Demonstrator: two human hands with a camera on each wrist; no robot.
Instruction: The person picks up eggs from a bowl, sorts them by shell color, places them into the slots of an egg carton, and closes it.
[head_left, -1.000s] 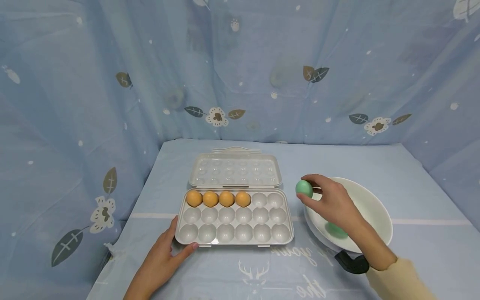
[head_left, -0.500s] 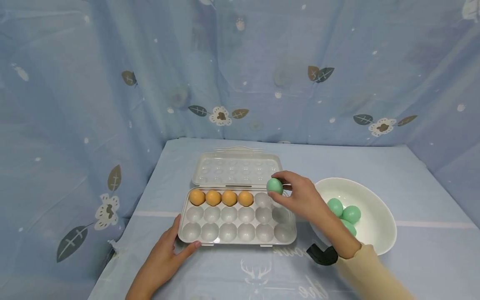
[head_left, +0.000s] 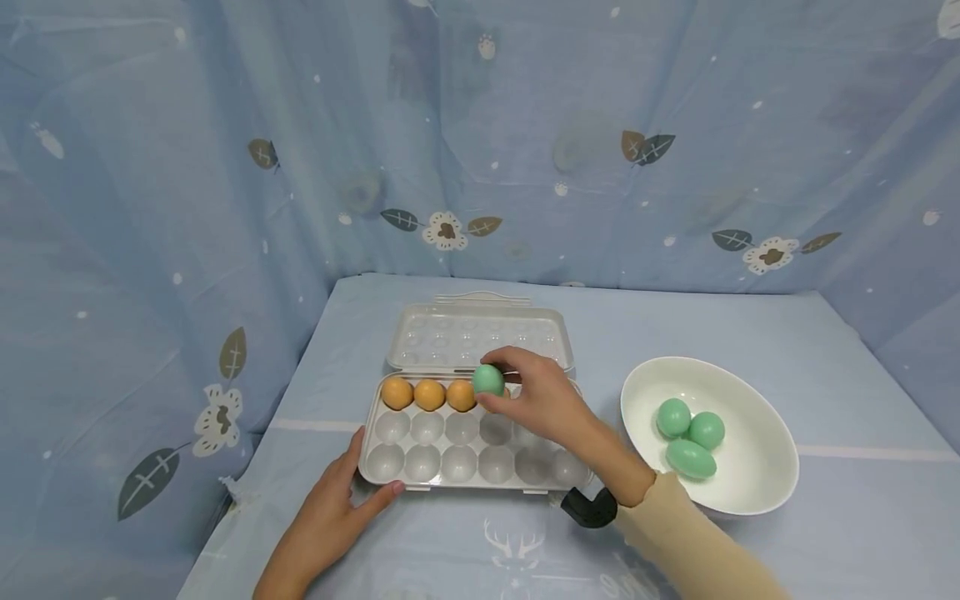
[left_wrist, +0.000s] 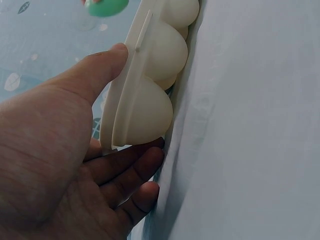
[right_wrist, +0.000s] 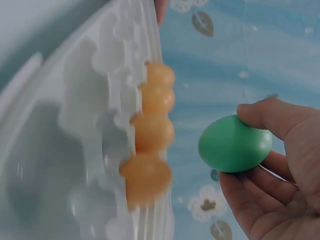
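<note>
A white plastic egg carton (head_left: 459, 487) lies with its lid (head_left: 480, 310) folded back. Orange eggs (head_left: 429, 395) fill the left part of its far row; the rightmost is mostly hidden by my right hand (head_left: 542, 398) in the head view. That hand pinches a green egg (right_wrist: 234, 144) between thumb and fingers, over the far row. My left hand (head_left: 324, 515) grips the carton's near left corner, thumb (left_wrist: 112, 62) on the front rim and fingers round the left side.
A white bowl (head_left: 757, 450) stands to the right, with three green eggs (head_left: 691, 459) in it. A patterned cloth covers the table (head_left: 420, 550), and curtains (head_left: 525, 167) hang behind. A black strap (head_left: 589, 508) is at my right wrist.
My right hand has carried the green egg leftward from above the bowl to over the carton's far row. The bowl and its eggs are now uncovered. The left hand keeps its hold.
</note>
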